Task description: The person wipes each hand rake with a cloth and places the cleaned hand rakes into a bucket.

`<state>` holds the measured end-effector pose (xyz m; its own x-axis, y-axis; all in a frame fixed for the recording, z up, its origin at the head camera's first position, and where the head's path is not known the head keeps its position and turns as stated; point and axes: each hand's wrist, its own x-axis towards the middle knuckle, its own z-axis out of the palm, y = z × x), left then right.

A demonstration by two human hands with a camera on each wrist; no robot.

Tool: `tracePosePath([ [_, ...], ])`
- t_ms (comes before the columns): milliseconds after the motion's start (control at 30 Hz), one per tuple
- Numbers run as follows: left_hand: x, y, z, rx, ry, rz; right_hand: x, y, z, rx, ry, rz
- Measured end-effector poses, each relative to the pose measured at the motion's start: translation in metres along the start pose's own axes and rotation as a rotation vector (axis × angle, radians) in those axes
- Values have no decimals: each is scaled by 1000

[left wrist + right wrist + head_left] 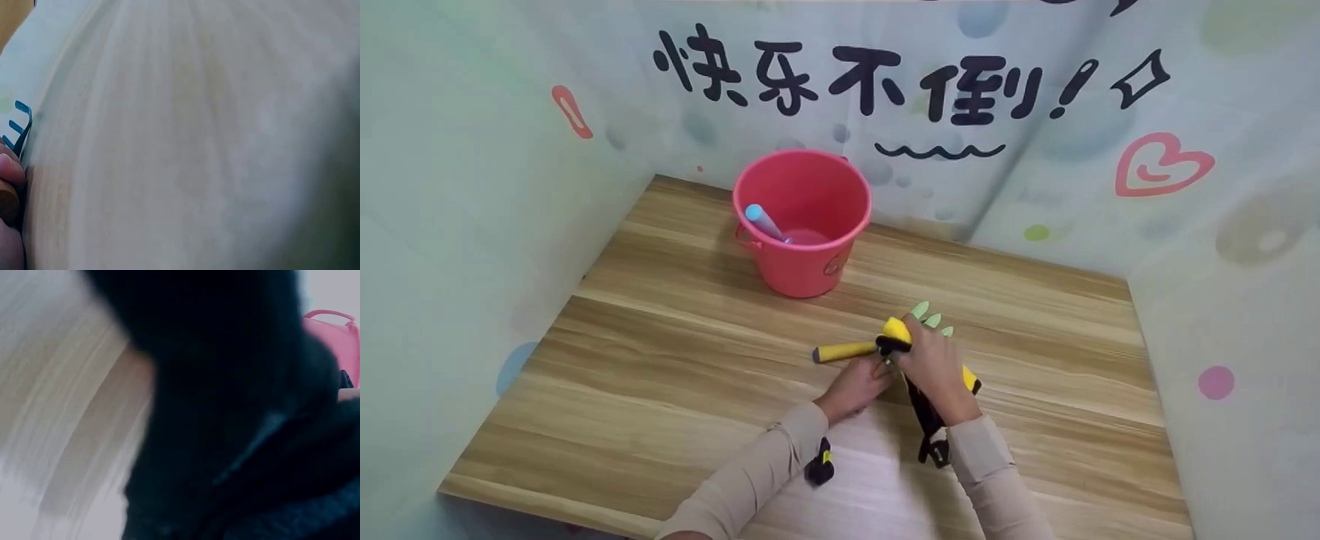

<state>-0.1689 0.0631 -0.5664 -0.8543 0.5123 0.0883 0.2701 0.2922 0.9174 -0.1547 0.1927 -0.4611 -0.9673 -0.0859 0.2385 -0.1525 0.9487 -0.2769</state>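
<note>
Toward the right of the board, my hands meet over a black-and-yellow fabric piece (896,328) with black straps (921,409). My right hand (936,364) grips its yellow part from above; dark fabric (225,410) fills most of the right wrist view. Low beside it, my left hand (856,386) holds a small hand rake. The rake's pale green tines (934,320) stick out beyond my right hand. In the left wrist view, fingers (10,169) curl by its brown handle end (8,202). A yellow tool handle (844,351) points left, its other end at the fabric.
A pink bucket (802,270) stands at the back, with a blue-handled tool (765,221) leaning inside. Near my left forearm lies a black buckle (820,466) with a yellow mark. Printed cloth walls (1222,315) border the wooden tabletop (660,360).
</note>
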Motion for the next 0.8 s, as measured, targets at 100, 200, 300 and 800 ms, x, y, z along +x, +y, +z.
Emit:
tracePosePath([
  [100,0,0,1,-26,4,-18,1,1,1,-4,19,26],
  [200,1,1,1,-23,17,-15,3,2,0,-23,45,42],
  [300,1,1,1,2,31,-10,6,6,-2,-41,57,63],
  [800,2,1,3,17,40,-2,20,26,-16,-54,35,162],
])
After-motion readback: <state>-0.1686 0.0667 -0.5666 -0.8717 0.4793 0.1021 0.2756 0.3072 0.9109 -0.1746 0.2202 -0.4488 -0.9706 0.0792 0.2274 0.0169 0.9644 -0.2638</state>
